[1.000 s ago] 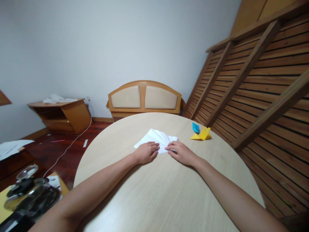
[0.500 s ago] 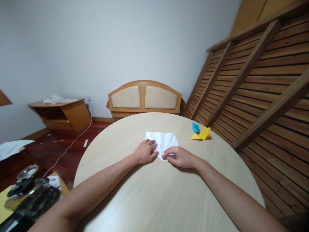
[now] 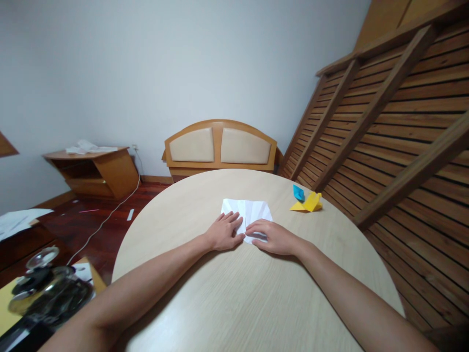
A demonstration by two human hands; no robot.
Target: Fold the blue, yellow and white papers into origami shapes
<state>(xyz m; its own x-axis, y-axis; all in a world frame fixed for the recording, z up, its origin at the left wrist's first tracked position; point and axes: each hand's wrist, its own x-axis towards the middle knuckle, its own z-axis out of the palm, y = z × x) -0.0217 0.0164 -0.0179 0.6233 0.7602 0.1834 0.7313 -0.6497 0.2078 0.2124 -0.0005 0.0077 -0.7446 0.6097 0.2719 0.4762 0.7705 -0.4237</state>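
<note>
The white sheet (image 3: 258,209) is matt, creased paper; the worktop (image 3: 220,293), smooth wood grain; the floor (image 3: 82,226), glossy reddish wood.

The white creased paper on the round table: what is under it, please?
The round table shows its pale wood-grain surface beyond and in front of the white creased paper. Directly beneath is covered; whether anything else lies there cannot be seen.

Near the far right edge of the round tabletop (image 3: 234,303), a blue folded paper (image 3: 298,192) sits just beside a yellow folded paper (image 3: 312,202). Beyond stands a wooden headboard (image 3: 217,146) with two cream panels (image 3: 192,145), before a pale wall (image 3: 205,58). A slatted wooden frame (image 3: 390,115) leans at the right. At the left, a low cabinet (image 3: 119,173) bears a crumpled white heap (image 3: 85,147), and a pale cord (image 3: 112,213) crosses the dark red floor (image 3: 106,244).
</note>
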